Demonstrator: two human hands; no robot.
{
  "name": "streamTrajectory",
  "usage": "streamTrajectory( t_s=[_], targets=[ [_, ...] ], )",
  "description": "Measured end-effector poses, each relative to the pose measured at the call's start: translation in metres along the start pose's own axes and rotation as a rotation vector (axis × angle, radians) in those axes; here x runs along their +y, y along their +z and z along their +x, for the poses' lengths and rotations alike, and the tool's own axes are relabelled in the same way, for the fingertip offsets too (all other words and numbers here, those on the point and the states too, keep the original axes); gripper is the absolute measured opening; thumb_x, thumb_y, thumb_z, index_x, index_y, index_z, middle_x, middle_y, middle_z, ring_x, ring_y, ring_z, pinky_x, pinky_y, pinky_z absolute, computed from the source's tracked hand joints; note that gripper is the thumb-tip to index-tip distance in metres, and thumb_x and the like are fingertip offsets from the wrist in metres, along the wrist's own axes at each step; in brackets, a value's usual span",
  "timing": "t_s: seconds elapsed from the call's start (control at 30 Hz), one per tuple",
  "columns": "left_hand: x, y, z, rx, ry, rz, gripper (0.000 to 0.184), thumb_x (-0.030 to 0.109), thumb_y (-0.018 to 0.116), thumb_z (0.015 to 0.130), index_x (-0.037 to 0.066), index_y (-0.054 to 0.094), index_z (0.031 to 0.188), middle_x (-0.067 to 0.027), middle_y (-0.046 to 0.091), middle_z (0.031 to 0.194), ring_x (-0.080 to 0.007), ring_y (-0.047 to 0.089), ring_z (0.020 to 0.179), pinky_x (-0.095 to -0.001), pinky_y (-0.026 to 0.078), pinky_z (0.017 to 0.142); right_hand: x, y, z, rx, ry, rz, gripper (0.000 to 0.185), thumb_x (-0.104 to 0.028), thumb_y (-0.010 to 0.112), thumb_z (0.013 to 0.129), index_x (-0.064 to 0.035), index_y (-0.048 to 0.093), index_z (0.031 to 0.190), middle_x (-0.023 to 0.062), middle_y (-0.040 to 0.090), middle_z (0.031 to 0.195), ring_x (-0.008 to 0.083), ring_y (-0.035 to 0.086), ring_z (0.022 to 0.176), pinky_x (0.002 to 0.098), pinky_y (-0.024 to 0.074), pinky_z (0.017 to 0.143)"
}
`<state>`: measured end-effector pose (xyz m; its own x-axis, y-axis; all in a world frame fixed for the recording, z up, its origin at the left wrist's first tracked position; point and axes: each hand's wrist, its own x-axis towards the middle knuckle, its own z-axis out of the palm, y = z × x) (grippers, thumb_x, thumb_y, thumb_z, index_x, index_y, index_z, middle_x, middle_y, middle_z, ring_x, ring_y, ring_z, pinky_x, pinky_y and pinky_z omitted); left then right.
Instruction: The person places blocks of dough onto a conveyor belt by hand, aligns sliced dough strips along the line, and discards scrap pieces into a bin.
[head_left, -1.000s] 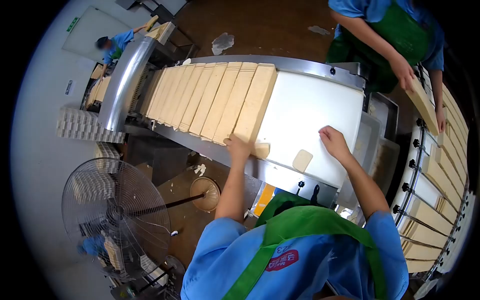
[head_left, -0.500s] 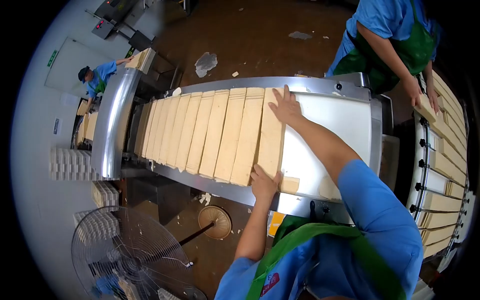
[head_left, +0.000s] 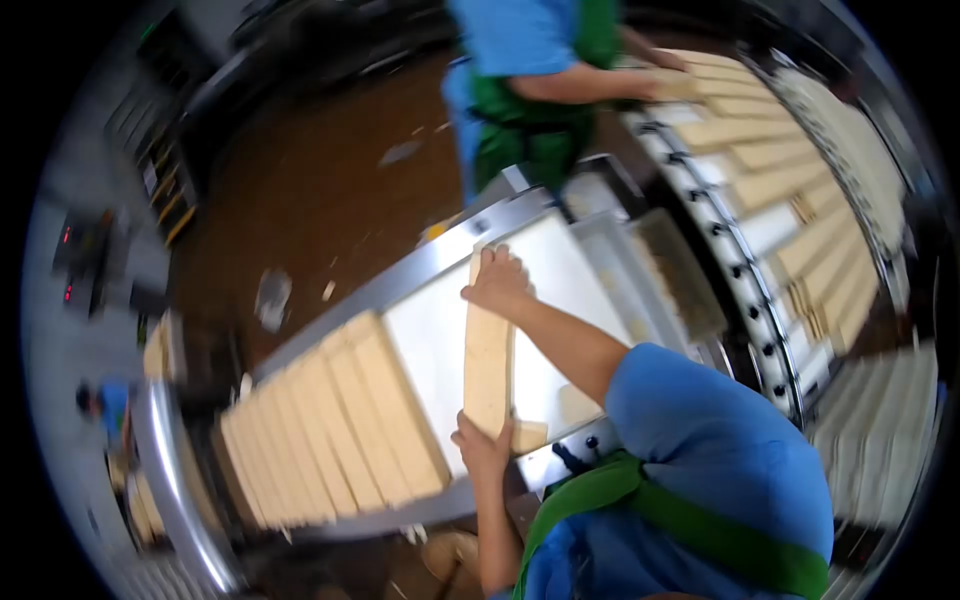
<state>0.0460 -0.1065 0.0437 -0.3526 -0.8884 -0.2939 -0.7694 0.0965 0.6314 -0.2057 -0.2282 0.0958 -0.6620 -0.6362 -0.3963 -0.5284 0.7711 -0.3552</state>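
Observation:
A long, pale-yellow slab (head_left: pixel 488 350), bread-like but of a kind I cannot make out, lies between my two hands over the white belt (head_left: pixel 425 325). My right hand (head_left: pixel 498 280) grips its far end, fingers curled across the top. At the near end my left hand (head_left: pixel 485 445) holds it, thumb on one side and fingers on the other. A small cut piece (head_left: pixel 530 436) of the same stuff lies beside my left hand. To the left, a row of similar slabs (head_left: pixel 335 420) lies side by side, apart from the held one.
A metal rail (head_left: pixel 400 285) borders the belt. On the right, a second conveyor (head_left: pixel 745 285) carries several slabs, and a co-worker (head_left: pixel 540 90) handles one there. Between them stand trays (head_left: pixel 680 280). A curved metal cover (head_left: pixel 170 480) spans the left end; another person (head_left: pixel 110 405) is beyond.
My view has swung to the right. Both hands have drawn the end slab away from the row, leaving a gap of white belt between them.

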Motion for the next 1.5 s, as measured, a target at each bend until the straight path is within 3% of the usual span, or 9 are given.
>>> streamTrajectory(
  t_s=[0.1,0.2,0.43,0.53,0.63,0.77,0.93,1.17,1.5],
  targets=[
    [0.039,0.024,0.005,-0.1,0.095,0.097,0.087,0.04,0.073,0.075,0.002,0.025,0.137,-0.0302,0.039,0.118,-0.0489,0.052,0.101,-0.0501,0.046,0.087,0.069,-0.019,0.02,0.086,0.158,0.108,0.094,-0.048,0.07,0.071,-0.0074,0.025,0.143,0.0151,0.001,0.156,0.0422,0.025,0.135,0.0496,0.0368,0.102],
    [0.077,0.041,0.01,-0.109,0.089,0.188,0.089,0.034,0.074,0.073,0.004,0.02,0.138,-0.0285,0.038,0.119,-0.0481,0.053,0.099,-0.0515,0.047,0.084,0.115,-0.023,0.018,0.32,0.087,0.219,0.092,-0.038,0.075,0.07,-0.0035,0.026,0.141,0.0244,0.0,0.153,0.0473,0.03,0.131,0.0538,0.0381,0.1],
    [0.161,0.102,0.004,0.003,0.395,-0.059,0.073,0.005,0.068,0.076,0.003,0.026,0.136,-0.0304,0.027,0.128,-0.0454,0.047,0.103,-0.0451,0.041,0.093,0.264,-0.114,-0.029,0.531,0.308,0.71,0.087,-0.037,0.071,0.068,-0.0025,0.025,0.134,0.0275,0.025,0.139,0.0488,0.049,0.113,0.049,0.045,0.094],
    [0.218,0.14,-0.004,0.057,0.73,-0.087,0.075,-0.001,0.061,0.077,-0.005,0.02,0.139,-0.0304,0.011,0.143,-0.0426,0.018,0.129,-0.0477,0.019,0.109,0.352,-0.164,-0.054,0.714,0.345,0.76,0.085,-0.04,0.068,0.07,-0.001,0.027,0.133,0.0257,0.031,0.133,0.0465,0.052,0.109,0.0495,0.0469,0.09],
    [0.282,0.179,-0.017,0.011,0.895,-0.36,0.076,0.002,0.062,0.078,-0.006,0.018,0.14,-0.0297,0.012,0.144,-0.0422,0.016,0.132,-0.0473,0.019,0.109,0.435,-0.208,-0.061,0.766,0.475,0.786,0.085,-0.045,0.066,0.071,-0.0002,0.029,0.133,0.0242,0.036,0.13,0.043,0.054,0.109,0.0485,0.0475,0.089],
    [0.359,0.209,-0.035,0.048,0.995,-0.165,0.078,0.004,0.064,0.078,-0.004,0.02,0.141,-0.0284,0.014,0.144,-0.0421,0.021,0.132,-0.0469,0.019,0.11,0.517,-0.262,-0.064,0.743,0.601,0.645,0.079,-0.054,0.058,0.076,-0.0001,0.039,0.13,0.0217,0.048,0.125,0.0403,0.052,0.114,0.0473,0.0454,0.091],
    [0.41,0.25,-0.018,-0.335,1.019,-0.198,0.077,0.004,0.068,0.078,0.002,0.025,0.143,-0.025,0.024,0.141,-0.0404,0.032,0.128,-0.0435,0.03,0.106,0.623,-0.28,-0.023,0.576,0.595,0.15,0.063,-0.054,0.038,0.088,-0.0012,0.058,0.118,0.0197,0.06,0.117,0.0366,0.047,0.117,0.0504,0.0302,0.098],
    [0.456,0.306,-0.007,-0.462,1.195,-0.037,0.077,0.0,0.07,0.078,0.006,0.029,0.143,-0.0193,0.024,0.14,-0.0325,0.039,0.123,-0.037,0.04,0.1,0.705,-0.321,0.018,0.522,0.686,0.192,0.064,-0.047,0.034,0.088,0.0022,0.056,0.122,0.0224,0.053,0.129,0.0329,0.04,0.124,0.0451,0.0236,0.104],
    [0.491,0.355,-0.008,-0.567,0.983,-0.03,0.081,0.0,0.077,0.072,0.007,0.034,0.14,-0.0176,0.028,0.132,-0.0297,0.044,0.114,-0.0361,0.044,0.097,0.734,-0.33,0.035,0.67,0.72,0.249,0.059,-0.038,0.039,0.087,0.0047,0.05,0.126,0.0237,0.038,0.142,0.0353,0.038,0.127,0.0435,0.0243,0.105]
  ],
)
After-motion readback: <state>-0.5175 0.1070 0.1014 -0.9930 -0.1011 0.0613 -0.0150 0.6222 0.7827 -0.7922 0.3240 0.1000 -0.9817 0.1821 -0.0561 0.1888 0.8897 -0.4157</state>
